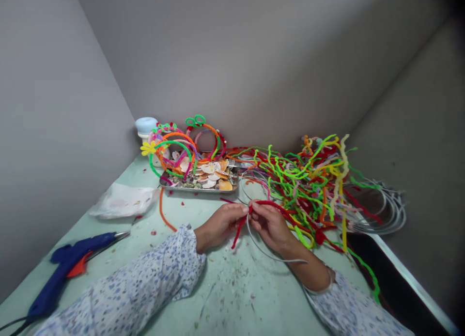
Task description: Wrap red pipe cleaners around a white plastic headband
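From where I stand, the left hand and right hand nearly meet over the middle of the surface, each pinching a red pipe cleaner between thumb and fingers. One end of it dangles below the left fingertips; the rest runs over the right hand toward the pile. A grey wire also passes through the pinch and curves down past the right wrist. Just beyond sits a metal tray of shells, with colourful hoops standing over its left part and a jar with a pale blue lid behind. To the right spreads a tangled pile of pipe cleaners, mostly green, red and yellow, beside a coil of wire. Over on the left lie a clear plastic bag and, nearer, a blue glue gun with an orange trigger.
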The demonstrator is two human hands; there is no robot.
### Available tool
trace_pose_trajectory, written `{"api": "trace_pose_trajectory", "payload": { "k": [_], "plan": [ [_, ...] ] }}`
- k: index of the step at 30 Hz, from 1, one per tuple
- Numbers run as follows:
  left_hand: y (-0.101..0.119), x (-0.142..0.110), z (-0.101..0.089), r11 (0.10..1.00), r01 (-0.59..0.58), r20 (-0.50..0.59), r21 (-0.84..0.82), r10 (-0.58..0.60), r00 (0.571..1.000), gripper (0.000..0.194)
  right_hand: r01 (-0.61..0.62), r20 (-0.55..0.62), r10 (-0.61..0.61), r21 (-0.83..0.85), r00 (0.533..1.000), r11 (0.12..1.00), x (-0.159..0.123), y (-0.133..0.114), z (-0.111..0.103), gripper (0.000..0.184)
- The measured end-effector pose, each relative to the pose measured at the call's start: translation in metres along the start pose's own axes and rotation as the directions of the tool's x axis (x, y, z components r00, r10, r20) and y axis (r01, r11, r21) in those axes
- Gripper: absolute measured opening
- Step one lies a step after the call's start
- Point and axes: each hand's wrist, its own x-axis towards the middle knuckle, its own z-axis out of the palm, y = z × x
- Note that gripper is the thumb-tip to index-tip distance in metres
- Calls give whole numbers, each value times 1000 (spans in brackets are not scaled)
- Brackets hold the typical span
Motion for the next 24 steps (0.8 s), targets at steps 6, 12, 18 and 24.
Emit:
{"api": "trace_pose_trajectory", "payload": {
  "k": [6, 12, 18, 24],
  "plan": [
    [-3, 1, -2, 1000, 8, 48, -29, -6, 999, 20, -12, 6, 12, -7, 1000, 1000, -1, 0, 0, 21],
    [-2, 1, 0, 1000, -9, 108, -24, 12, 994, 18, -28, 31, 29, -27, 999, 999, -2, -3, 4, 24],
    [5, -1, 5, 998, -7, 92, 67, 1, 996, 21, -35, 48, 39, -78, 998, 996, -2, -1, 1, 25],
    [13, -3, 8, 980, -9, 81, 200, -8, 997, 29, -53, 56, 60, -107, 997, 993, -1, -2, 0, 26]
  ]
}}
